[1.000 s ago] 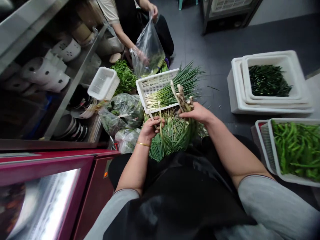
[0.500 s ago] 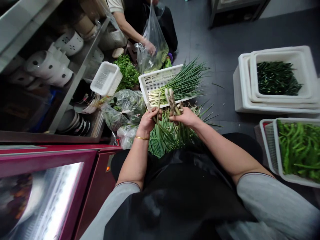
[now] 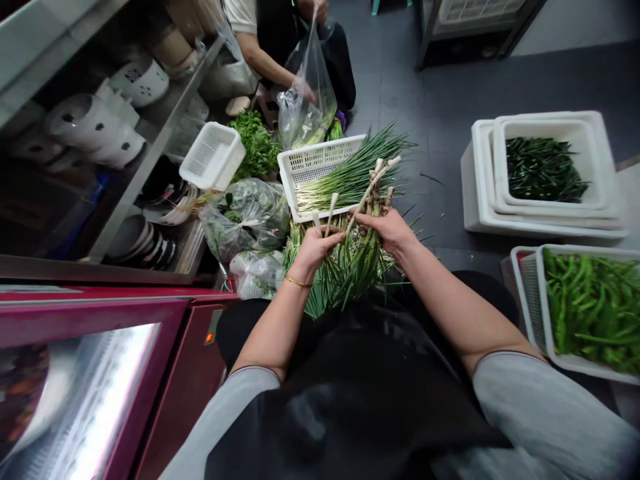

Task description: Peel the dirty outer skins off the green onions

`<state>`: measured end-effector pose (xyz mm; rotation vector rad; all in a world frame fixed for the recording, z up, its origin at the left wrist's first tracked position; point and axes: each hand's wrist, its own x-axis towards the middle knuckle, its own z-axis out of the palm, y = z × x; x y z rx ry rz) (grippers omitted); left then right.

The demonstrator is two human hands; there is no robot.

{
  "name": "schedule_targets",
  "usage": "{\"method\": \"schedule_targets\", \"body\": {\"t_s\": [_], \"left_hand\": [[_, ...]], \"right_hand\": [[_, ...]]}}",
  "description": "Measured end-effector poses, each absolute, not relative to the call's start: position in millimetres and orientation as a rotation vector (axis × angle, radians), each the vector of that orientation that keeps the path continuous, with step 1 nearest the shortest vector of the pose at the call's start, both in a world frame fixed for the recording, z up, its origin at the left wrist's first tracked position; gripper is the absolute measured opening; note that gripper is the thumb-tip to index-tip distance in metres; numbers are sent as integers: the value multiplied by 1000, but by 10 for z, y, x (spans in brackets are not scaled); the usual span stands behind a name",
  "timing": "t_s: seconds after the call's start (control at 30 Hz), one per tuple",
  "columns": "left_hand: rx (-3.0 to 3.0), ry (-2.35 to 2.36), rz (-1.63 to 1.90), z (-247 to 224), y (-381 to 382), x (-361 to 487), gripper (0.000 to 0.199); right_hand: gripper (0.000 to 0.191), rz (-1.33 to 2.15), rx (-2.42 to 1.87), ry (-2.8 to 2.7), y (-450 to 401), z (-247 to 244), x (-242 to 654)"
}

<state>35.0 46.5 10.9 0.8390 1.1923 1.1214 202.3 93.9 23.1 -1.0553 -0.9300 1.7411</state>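
Observation:
My left hand [image 3: 318,248] is closed around a few peeled scallions [image 3: 332,205], their white ends pointing up. My right hand [image 3: 389,231] grips a bunch of unpeeled scallions [image 3: 376,190] with brown, dirty root ends. One pale stalk slants across the gap between both hands; which hand bears it I cannot tell. Beneath them spreads a heap of loose green scallions [image 3: 320,293], partly hidden by my arms. Just beyond stands a white perforated basket [image 3: 300,159] with a pile of clean scallions [image 3: 365,163] lying in it, tops overhanging the right side.
Left lie bagged greens [image 3: 245,220], an empty-looking white basket [image 3: 210,157] and leafy herbs [image 3: 254,137]. A co-worker's hand [image 3: 304,90] is at a clear plastic bag [image 3: 313,73]. White tubs [image 3: 480,180] and a basket of green peppers [image 3: 590,307] stand right. A red-framed cabinet [image 3: 185,373] borders my left.
Both hands have shifted right and come closer together. The bunch in my right hand now leans to the right. The co-worker's hand has moved slightly at the bag.

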Motion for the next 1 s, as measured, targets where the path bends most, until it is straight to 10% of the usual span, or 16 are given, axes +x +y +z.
{"method": "schedule_targets", "body": {"t_s": [0.4,0.83,1.0], "left_hand": [[534,1183,1411,-115,410,710,47],[773,1002,822,-109,196,228,38],[656,939,1070,6,216,-36,22]], "right_hand": [[42,1653,-1133,-905,826,-40,1705],[28,1307,-1227,-747,1227,281,2247],[26,1703,-1135,-891,1177,295,2288]]}}
